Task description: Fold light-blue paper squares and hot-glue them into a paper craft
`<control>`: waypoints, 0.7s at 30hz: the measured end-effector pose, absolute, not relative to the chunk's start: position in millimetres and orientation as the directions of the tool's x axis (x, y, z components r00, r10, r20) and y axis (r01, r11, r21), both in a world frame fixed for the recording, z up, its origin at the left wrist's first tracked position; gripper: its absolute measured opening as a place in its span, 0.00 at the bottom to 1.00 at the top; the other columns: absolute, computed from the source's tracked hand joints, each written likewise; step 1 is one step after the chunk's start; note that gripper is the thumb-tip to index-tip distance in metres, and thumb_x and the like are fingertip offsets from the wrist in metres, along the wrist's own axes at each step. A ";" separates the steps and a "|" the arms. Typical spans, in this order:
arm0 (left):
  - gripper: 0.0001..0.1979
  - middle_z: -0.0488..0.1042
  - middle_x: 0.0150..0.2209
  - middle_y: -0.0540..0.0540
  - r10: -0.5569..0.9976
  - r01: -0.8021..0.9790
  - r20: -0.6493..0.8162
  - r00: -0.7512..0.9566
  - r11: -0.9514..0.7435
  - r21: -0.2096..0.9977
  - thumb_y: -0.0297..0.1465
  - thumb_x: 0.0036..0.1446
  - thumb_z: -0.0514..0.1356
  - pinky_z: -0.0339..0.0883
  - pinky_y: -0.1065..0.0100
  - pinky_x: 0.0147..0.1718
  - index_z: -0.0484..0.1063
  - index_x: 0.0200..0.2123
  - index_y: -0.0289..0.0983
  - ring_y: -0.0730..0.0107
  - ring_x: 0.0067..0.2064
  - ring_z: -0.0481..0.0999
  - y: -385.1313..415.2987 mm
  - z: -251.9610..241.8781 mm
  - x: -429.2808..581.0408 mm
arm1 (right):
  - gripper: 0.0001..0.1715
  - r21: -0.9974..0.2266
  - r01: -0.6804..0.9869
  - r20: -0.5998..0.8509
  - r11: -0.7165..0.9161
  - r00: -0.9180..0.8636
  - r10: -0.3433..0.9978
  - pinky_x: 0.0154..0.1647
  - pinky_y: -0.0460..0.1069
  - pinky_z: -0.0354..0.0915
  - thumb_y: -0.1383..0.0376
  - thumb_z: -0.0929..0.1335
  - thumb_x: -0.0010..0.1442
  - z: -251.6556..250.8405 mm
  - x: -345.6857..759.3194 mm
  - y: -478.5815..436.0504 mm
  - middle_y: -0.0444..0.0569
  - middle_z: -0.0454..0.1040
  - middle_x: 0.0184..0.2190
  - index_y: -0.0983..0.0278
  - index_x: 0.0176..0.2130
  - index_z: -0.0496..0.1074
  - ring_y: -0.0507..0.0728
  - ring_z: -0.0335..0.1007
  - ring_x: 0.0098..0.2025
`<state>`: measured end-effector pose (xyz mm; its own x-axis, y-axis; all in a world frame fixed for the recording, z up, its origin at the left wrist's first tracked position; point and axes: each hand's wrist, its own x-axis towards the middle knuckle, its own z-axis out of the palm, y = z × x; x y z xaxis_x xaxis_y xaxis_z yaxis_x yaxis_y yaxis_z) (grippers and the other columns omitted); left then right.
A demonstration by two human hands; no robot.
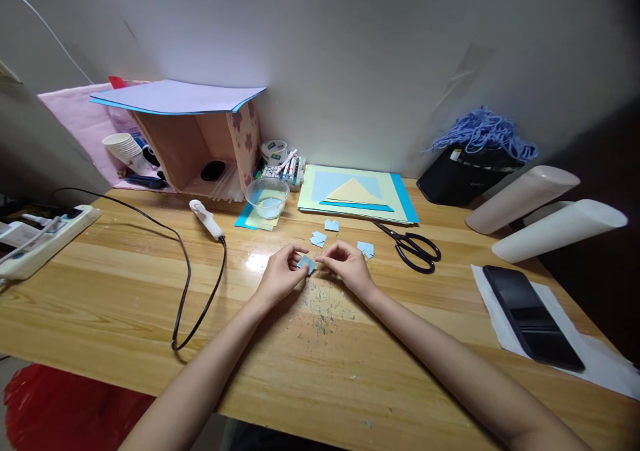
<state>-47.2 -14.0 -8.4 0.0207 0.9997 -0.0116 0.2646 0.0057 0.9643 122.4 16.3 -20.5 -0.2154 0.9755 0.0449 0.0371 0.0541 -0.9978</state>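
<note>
Between thumb and fingers, my left hand (pixel 283 272) pinches a small piece of light blue paper (pixel 307 263) just above the wooden table. My right hand (pixel 347 264) is beside the paper's right edge, its thumb and forefinger pressed together; whether anything tiny is between them is too small to make out. Three more blue paper pieces lie just beyond my hands: a folded one (pixel 318 239), a notched one (pixel 331 225) and a cut one (pixel 366 248). Black-handled scissors (pixel 414 250) rest to the right of them.
At the back stand an open box (pixel 195 144), a clear plastic bowl (pixel 268 199), markers (pixel 286 170) and stacked coloured paper (pixel 306 191). A glue gun (pixel 206 220) trails its cord (pixel 189 271) at left. A phone (pixel 533 318) and two white rolls (pixel 560 228) occupy the right.
</note>
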 end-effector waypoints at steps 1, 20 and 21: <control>0.14 0.72 0.29 0.48 1.000 0.270 -0.011 0.017 0.006 0.963 0.27 0.45 0.60 0.65 0.73 0.30 0.70 0.38 0.33 0.73 0.31 0.72 -13.8 -8.7 -47.5 | 0.15 -0.996 0.047 0.063 0.075 -0.217 0.974 0.22 0.45 0.61 0.56 0.73 0.45 -19.2 122.4 16.2 0.43 0.69 0.19 0.65 0.24 0.69 0.50 0.64 0.21; 0.13 0.71 0.29 0.48 0.989 0.380 0.049 -0.136 0.006 0.925 0.26 0.45 0.56 0.62 0.73 0.29 0.71 0.38 0.33 0.74 0.29 0.67 -8.4 -2.7 -56.1 | 0.08 -0.490 0.552 0.553 0.674 -0.400 0.730 0.46 0.55 0.58 0.68 0.64 0.59 40.0 14.9 141.1 0.52 0.73 0.36 0.63 0.35 0.74 0.60 0.62 0.42; 0.13 0.71 0.29 0.48 0.988 0.388 0.053 -0.143 0.006 0.922 0.26 0.45 0.56 0.61 0.73 0.29 0.71 0.38 0.33 0.74 0.29 0.67 -8.7 -1.9 -56.2 | 0.08 -0.487 0.564 0.555 0.667 -0.389 0.735 0.45 0.55 0.59 0.68 0.64 0.60 39.8 17.2 136.8 0.52 0.73 0.35 0.63 0.34 0.73 0.60 0.62 0.41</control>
<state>-56.2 -8.7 -1.9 -0.1425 0.9883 0.0534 0.3881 0.0062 0.9216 17.2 136.8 39.8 -0.3894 0.7347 0.5555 0.5644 0.6669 -0.4865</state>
